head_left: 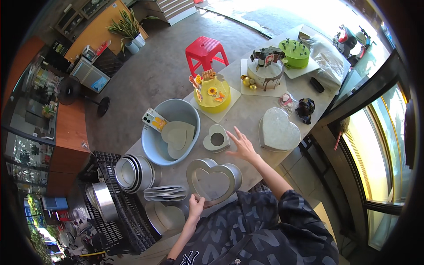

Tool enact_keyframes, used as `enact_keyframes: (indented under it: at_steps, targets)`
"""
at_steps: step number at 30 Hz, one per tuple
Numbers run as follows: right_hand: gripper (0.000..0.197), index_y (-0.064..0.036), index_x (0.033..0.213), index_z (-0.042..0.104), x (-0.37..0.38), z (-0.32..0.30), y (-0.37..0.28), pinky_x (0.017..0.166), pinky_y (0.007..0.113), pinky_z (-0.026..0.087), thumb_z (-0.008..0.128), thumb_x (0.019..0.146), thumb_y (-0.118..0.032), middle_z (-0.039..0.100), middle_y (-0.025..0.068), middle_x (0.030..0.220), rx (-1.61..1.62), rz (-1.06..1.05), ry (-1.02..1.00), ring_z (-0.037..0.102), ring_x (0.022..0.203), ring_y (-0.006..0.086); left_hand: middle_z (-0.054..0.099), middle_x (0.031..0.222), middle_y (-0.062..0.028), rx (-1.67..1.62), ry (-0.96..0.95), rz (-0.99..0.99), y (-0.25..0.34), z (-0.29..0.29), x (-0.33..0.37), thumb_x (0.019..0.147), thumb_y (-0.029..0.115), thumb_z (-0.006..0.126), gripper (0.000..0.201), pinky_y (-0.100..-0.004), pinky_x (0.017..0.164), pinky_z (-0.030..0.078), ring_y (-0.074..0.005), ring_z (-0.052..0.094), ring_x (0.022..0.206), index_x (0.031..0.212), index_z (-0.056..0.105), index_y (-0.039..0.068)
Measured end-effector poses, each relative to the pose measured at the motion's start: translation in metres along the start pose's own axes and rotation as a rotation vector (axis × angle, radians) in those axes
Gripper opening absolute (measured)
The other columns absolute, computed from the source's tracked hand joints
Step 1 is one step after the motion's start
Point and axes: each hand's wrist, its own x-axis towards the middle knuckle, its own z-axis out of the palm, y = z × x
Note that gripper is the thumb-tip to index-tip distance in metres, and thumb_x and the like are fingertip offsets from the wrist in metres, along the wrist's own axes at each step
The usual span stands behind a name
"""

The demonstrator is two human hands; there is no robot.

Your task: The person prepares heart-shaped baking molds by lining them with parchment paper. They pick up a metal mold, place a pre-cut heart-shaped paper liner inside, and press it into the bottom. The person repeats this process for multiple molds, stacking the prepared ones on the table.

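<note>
On the grey table [247, 117], near its front edge: large heart-shaped cake tin [213, 179], standing open-side up. Left hand [195, 206] clenched on the tin's near rim, thumb over the edge. Right hand [241, 145] released, fingers spread flat, holding nothing, just beside the small heart-shaped tin [217, 140] and above the large tin's far rim. Left of both, pale blue basin [171, 130] with heart-shaped plates and a phone inside. Further back, yellow cake [213, 94]; to the right, upturned heart-shaped tin [278, 129].
</note>
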Motion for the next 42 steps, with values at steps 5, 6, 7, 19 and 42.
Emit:
enact_keyframes:
  at_steps: [5,6,7,19,42]
  targets:
    - [0.054,-0.0141,0.103,0.057,0.037,0.031,-0.011,0.09,0.043,0.037,0.073,0.055,-0.032,0.017,0.0209,0.137,-0.364,-0.098,-0.135,0.034,0.116,0.0392,0.057,0.072,-0.01,0.157,0.144,0.003,-0.027,-0.005,0.008,0.068,0.01,0.057,0.019,-0.0312,0.056,0.046,-0.0155,0.055,0.064,0.079,0.047,-0.001]
    - [0.049,-0.0124,0.097,0.059,0.039,0.041,-0.006,0.09,0.043,0.037,0.074,0.054,-0.031,0.017,0.0207,0.137,-0.389,-0.088,-0.136,0.035,0.116,0.0388,0.057,0.072,-0.0113,0.169,0.151,-0.019,-0.027,-0.003,0.009,0.068,0.012,0.058,0.02,-0.0324,0.057,0.046,-0.0174,0.056,0.065,0.079,0.047,-0.001]
    - [0.044,-0.0108,0.09,0.062,0.04,0.048,-0.002,0.09,0.043,0.037,0.075,0.053,-0.03,0.017,0.0205,0.137,-0.416,-0.081,-0.139,0.035,0.116,0.0385,0.057,0.072,-0.0125,0.179,0.16,-0.043,-0.022,0.001,0.008,0.067,0.013,0.058,0.022,-0.0337,0.059,0.046,-0.0193,0.056,0.066,0.079,0.047,-0.002]
    - [0.029,0.0006,0.076,0.063,0.006,-0.016,-0.009,0.08,0.032,0.042,0.077,0.059,-0.018,0.05,0.0171,0.11,0.958,0.34,0.103,0.052,0.098,0.023,0.052,0.099,-0.0279,0.553,0.154,-0.106,0.004,0.017,0.02,0.068,0.024,0.059,0.049,-0.04,0.084,0.039,-0.0387,0.051,0.096,0.102,0.041,-0.006]
    - [0.096,-0.0159,0.133,0.025,-0.047,-0.064,0.031,0.098,0.056,0.016,0.068,0.057,-0.056,0.017,0.0292,0.134,-0.182,0.429,0.363,0.016,0.124,0.0453,0.059,0.086,-0.0008,-0.49,-0.213,0.018,0.101,0.064,0.016,0.087,0.041,0.043,0.033,-0.0242,0.055,0.046,-0.0106,0.056,0.073,0.1,0.05,0.012]
